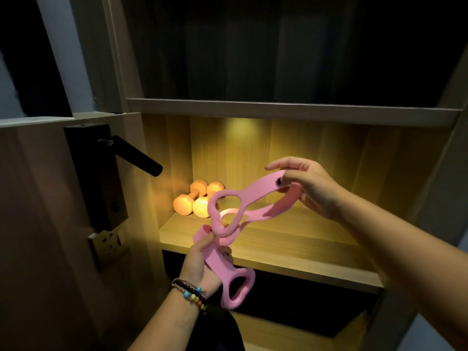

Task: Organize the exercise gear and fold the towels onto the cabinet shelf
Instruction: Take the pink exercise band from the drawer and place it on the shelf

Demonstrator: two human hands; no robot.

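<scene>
Pink resistance band [249,198] runs lower-centre to centre-right: left hand [202,259] grips low end, right hand [307,187] pinches top; lit shelf [291,247] just behind (dumbbells [197,201] centre-left).

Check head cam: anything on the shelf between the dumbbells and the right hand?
Only the pink resistance band crosses that stretch, held in the air by the left hand and right hand. The lit shelf beneath shows bare wood beside the dumbbells.

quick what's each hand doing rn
Left hand: grips the pink resistance band.
Right hand: pinches the band's other end.
</scene>
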